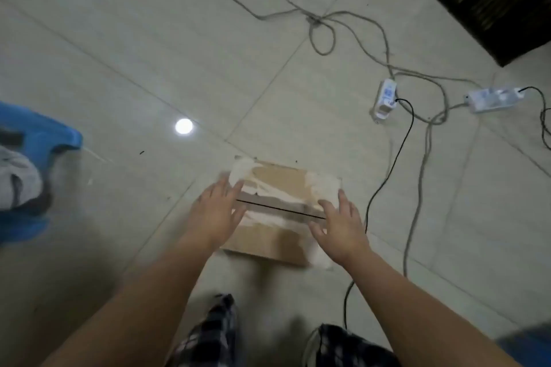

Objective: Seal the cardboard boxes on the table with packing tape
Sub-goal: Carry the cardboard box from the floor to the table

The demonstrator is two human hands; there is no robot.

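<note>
A flat brown cardboard box (pixel 277 182) lies on the tiled floor, its top flaps closed with a dark seam across the middle. Torn whitish patches of old tape mark its corners and centre. My left hand (pixel 213 214) reaches over the box's left end, fingers spread and fairly straight. My right hand (pixel 340 223) reaches over the right end the same way, fingers extended near the seam. Neither hand holds anything; whether they touch the box I cannot tell. No tape roll is in view.
Grey cables (pixel 328 27) loop across the floor to a white power strip (pixel 386 98) and a second strip (pixel 492 98) on the right. A dark slatted crate (pixel 501 0) stands top right. A blue plastic stool (pixel 38 140) with cloth is at left. My checked trouser legs (pixel 208 337) are below.
</note>
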